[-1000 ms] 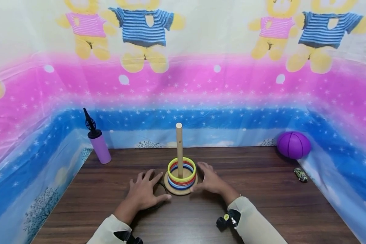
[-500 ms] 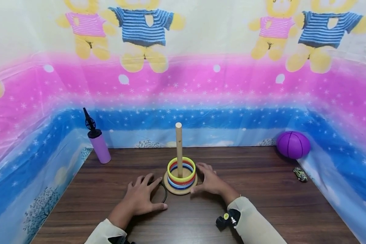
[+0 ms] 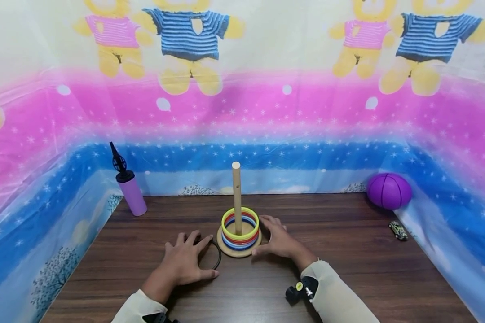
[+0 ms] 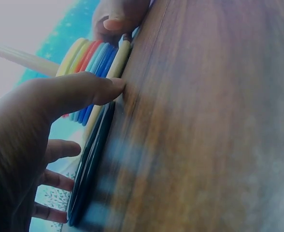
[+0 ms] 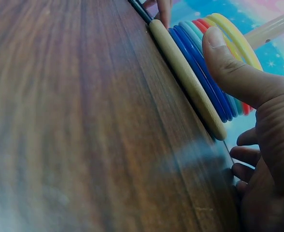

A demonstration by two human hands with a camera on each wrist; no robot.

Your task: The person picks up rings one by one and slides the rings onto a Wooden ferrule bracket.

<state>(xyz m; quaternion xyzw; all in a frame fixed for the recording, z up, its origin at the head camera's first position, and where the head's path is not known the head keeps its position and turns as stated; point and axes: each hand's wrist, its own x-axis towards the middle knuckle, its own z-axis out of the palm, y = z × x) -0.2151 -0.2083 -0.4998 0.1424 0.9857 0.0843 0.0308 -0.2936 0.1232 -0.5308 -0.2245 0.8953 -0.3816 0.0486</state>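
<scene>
1. Wooden peg stand sits mid-surface, peg upright, glossy plastic rings stacked round it.
2. Thin black ring lies flat just left of the stand, under the left hand, fingers spread flat, gripping nothing.
3. Right hand rests relaxed against the stand's right side, thumb on the rings.
</scene>
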